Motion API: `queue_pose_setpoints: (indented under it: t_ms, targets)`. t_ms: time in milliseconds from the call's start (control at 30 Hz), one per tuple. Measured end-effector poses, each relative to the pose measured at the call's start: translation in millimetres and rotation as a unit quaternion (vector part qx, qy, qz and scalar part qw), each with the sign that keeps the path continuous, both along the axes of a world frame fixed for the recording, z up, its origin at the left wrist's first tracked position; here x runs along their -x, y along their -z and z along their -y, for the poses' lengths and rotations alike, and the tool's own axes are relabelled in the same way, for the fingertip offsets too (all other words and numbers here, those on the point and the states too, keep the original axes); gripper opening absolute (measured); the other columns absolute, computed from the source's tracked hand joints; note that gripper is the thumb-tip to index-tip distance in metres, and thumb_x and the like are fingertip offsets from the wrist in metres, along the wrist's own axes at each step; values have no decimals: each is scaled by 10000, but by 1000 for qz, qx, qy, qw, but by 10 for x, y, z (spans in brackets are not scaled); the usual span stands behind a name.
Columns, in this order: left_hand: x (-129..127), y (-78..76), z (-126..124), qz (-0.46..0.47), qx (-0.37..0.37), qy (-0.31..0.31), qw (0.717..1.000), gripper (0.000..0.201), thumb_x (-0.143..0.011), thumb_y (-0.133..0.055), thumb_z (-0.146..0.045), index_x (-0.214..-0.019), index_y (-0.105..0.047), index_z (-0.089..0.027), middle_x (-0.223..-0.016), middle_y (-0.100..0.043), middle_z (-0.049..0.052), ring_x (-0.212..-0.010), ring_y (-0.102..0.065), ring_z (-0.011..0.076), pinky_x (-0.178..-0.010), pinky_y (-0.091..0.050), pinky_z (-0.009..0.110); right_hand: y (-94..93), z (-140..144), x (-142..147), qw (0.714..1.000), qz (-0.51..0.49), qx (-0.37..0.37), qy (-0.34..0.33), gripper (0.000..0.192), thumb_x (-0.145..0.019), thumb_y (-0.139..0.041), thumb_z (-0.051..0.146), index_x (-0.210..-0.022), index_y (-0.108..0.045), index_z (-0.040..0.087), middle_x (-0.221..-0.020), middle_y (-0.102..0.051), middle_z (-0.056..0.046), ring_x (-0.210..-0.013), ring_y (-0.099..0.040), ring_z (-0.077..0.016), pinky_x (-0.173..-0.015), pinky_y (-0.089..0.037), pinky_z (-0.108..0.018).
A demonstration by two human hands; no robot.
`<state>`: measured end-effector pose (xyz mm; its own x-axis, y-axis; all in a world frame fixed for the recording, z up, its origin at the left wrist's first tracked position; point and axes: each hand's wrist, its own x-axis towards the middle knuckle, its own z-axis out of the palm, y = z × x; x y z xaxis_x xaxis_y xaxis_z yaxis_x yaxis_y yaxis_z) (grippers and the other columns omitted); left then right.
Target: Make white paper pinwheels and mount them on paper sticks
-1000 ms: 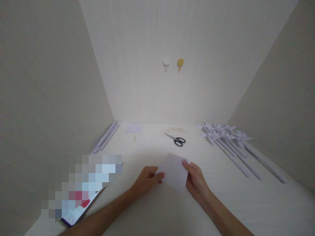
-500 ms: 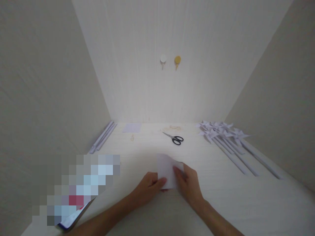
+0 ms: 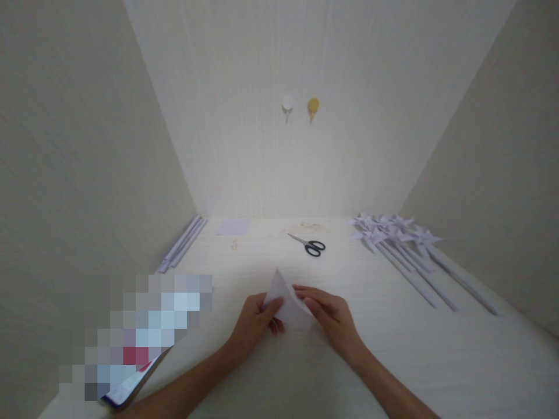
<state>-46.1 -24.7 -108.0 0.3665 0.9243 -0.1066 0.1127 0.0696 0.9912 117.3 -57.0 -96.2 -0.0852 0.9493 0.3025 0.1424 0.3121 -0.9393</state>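
Note:
A small white paper sheet (image 3: 287,303) is folded into a triangle shape with its tip pointing up, low over the light wooden table (image 3: 393,349). My left hand (image 3: 255,323) pinches its left edge. My right hand (image 3: 328,317) lies over its right side, fingers pressing along the fold. Both hands are close together near the table's middle front.
Black-handled scissors (image 3: 308,244) lie behind the hands. Several white paper pinwheels on sticks (image 3: 402,244) lie at the right. Rolled paper sticks (image 3: 182,244) rest along the left wall, a paper square (image 3: 234,226) at the back. A blurred flat object (image 3: 140,343) is at the front left.
The sheet went from held flat and open between both hands to folded over into a triangle, with my right hand sliding leftward onto it and both hands lowering slightly.

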Motion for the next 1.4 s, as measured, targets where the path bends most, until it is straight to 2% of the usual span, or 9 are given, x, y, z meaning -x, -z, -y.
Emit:
queue_pose_setpoints:
  t_ms: [100,233,367,467,667,1033,1133,1267,1400]
  targets:
    - [4,-12,-9,-11,-2,-23,1000,354,-675,-512,-457,-571,-507,-119,-366,-464,-30,-324,-381,65,-353,-273,178,51,-52,-6,993,-100,58,4,145,-716,-576,314,-791,-636,205,-811,-652,-30,-771,-586,-155,-696,-445,-262]
    - [3,-27,10,-16,-2,20,1000,420,-691,-479,-481,-481,-481,-117,-341,-413,-33,-313,-324,42,-341,-200,173,108,-62,20,973,-194,106,-68,279,-671,-601,409,-869,-579,214,-820,-610,-12,-676,-555,-117,-600,-420,-222]
    - [8,-7,22,-3,5,76,997,443,-674,-486,-507,-479,-503,-109,-363,-414,-26,-321,-346,49,-336,-214,177,76,-18,67,955,-192,152,-170,465,-617,-587,526,-922,-541,178,-745,-596,-25,-595,-532,-116,-553,-400,-232]
    - [8,21,20,-6,4,85,996,440,-668,-496,-506,-475,-502,-110,-372,-416,-24,-322,-346,51,-332,-230,180,56,-6,84,948,-190,169,-191,476,-595,-612,519,-905,-527,168,-690,-586,-17,-585,-530,-119,-539,-388,-229]
    - [-1,36,32,-16,1,95,995,414,-678,-484,-488,-492,-490,-119,-399,-411,-27,-345,-353,57,-342,-262,180,76,-31,82,955,-167,177,-167,393,-573,-657,456,-787,-524,155,-680,-584,-16,-592,-528,-125,-572,-400,-254]
    - [2,-49,65,-41,-36,154,987,293,-708,-463,-361,-532,-470,-126,-447,-359,-55,-406,-306,46,-386,-229,167,119,-45,85,973,-45,198,-110,303,-627,-620,412,-726,-584,128,-647,-575,-15,-562,-480,-114,-520,-374,-235]
    - [8,-16,37,-22,-41,127,991,277,-692,-495,-369,-561,-480,-125,-453,-373,-58,-406,-316,46,-384,-229,167,93,-50,87,975,-46,196,-96,316,-624,-618,419,-710,-601,116,-622,-577,-11,-550,-476,-114,-520,-372,-238]
    - [15,10,-6,-7,1,68,998,268,-630,-571,-386,-605,-478,-137,-395,-397,-72,-323,-321,44,-337,-236,169,60,-48,65,969,-107,209,-75,328,-613,-628,417,-709,-629,103,-631,-617,-31,-586,-528,-148,-574,-407,-272]
    - [10,-33,-25,48,19,4,999,244,-630,-580,-356,-596,-500,-128,-417,-475,-37,-363,-413,60,-381,-322,176,93,-54,33,969,-146,195,-47,262,-627,-642,354,-705,-656,104,-659,-645,-47,-640,-564,-175,-641,-422,-302]
